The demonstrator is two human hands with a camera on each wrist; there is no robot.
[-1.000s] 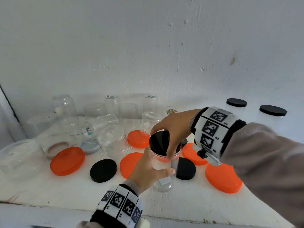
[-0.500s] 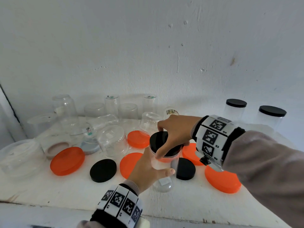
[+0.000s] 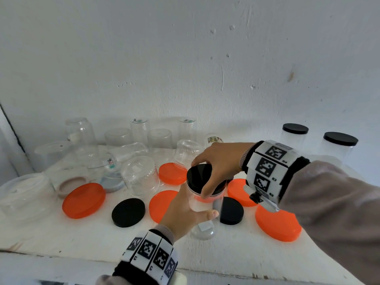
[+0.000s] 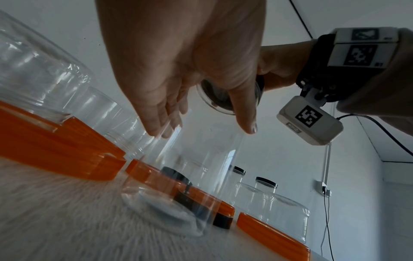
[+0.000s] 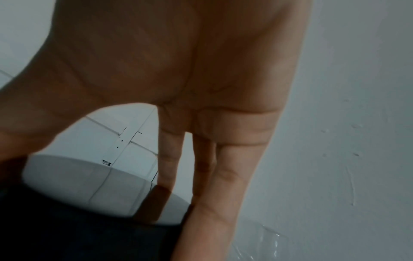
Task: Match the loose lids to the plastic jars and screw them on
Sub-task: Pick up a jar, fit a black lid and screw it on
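— Two hands work on one clear jar (image 3: 202,204): your left hand (image 3: 185,214) wraps its body, your right hand (image 3: 218,163) pinches the black lid (image 3: 200,175) on its mouth.
— How do I turn it well?
— Hold the jar upright, keep the lid level, turn gently until it stops.

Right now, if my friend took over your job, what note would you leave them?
Left hand: holds the clear jar upright on the shelf.
Right hand: grip on the black lid sitting on that jar's mouth; whether it is tight cannot be seen.
Done: two black-lidded jars stand at the back right.
Left: finish this lid, then match the loose orange lids and black lids to the upside-down jars behind.
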